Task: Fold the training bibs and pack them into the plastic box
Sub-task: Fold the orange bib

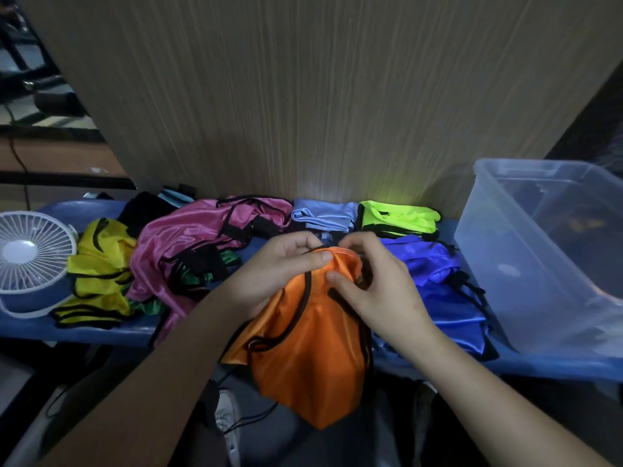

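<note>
An orange training bib [310,352] with black trim hangs over the front edge of the blue table [101,330]. My left hand [276,267] pinches its top edge from the left, and my right hand [374,281] grips the same top edge from the right. The clear plastic box [539,264] stands at the right end of the table. Loose bibs lie behind: yellow [97,264], pink [188,241] and dark blue [438,274]. A light blue bib [323,214] and a neon green bib [397,217] sit folded by the wall.
A small white fan [32,261] stands at the left end of the table. A wood-grain panel [320,96] rises right behind the table. A green bib [188,281] peeks out under the pink one. Shoes and a dark floor show below the table edge.
</note>
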